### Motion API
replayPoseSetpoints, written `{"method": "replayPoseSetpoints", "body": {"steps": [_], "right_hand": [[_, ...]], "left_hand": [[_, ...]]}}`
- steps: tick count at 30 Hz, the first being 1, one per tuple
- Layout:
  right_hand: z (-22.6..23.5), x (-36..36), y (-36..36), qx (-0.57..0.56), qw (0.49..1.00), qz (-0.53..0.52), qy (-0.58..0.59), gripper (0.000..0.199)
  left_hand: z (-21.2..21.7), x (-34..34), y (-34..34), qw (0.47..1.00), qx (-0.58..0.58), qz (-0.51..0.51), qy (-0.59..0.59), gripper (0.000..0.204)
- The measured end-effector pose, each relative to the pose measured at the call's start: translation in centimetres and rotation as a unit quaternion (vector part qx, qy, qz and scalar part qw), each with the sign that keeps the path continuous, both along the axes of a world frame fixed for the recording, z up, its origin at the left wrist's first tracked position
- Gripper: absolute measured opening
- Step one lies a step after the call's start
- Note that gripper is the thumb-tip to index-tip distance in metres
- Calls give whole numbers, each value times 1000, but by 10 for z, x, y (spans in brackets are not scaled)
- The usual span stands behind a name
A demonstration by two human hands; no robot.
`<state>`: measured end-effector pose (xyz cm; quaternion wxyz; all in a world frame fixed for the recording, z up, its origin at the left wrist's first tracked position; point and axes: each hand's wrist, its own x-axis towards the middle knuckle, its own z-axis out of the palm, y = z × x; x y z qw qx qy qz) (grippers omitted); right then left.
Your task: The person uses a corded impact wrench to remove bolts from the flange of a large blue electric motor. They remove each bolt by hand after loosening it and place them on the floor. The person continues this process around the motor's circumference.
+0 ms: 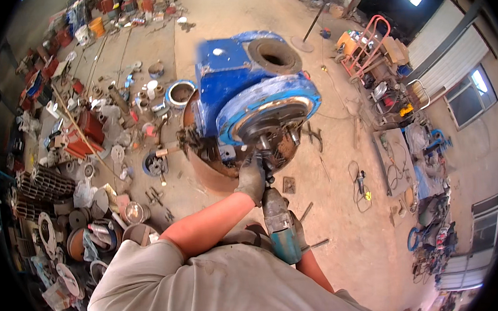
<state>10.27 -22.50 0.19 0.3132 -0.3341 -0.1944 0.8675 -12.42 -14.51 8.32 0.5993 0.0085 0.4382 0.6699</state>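
Observation:
A teal and grey impact wrench (280,225) points away from me toward a large blue pump housing (226,70). My right hand (299,231), gloved and mostly hidden behind the tool's body, grips the wrench at its rear. At the front my left hand (252,178), in a dark grey glove, is closed against the dark socket (268,170); its fingertips are partly hidden. The socket end reaches the metal shaft end (264,143) in the middle of the housing's round open face. The housing rests in or on a rusty round drum (215,172).
Metal parts, a red container (88,132) and a long stick (79,124) crowd the left floor. A blue-rimmed ring (181,93) lies by the housing. On the right are a red hand truck (374,45) and a corded tool (361,179). A square plate (288,185) lies close by.

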Motion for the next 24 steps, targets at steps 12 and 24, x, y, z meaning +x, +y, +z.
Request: {"method": "replayPoseSetpoints", "body": {"steps": [12, 24], "right_hand": [[3, -15, -18, 457, 779, 215, -371, 40], [28, -43, 1, 484, 720, 281, -410, 33]], "left_hand": [[-90, -23, -16, 988, -98, 46, -112, 25], [-100, -47, -16, 973, -39, 71, -216, 21]]}}
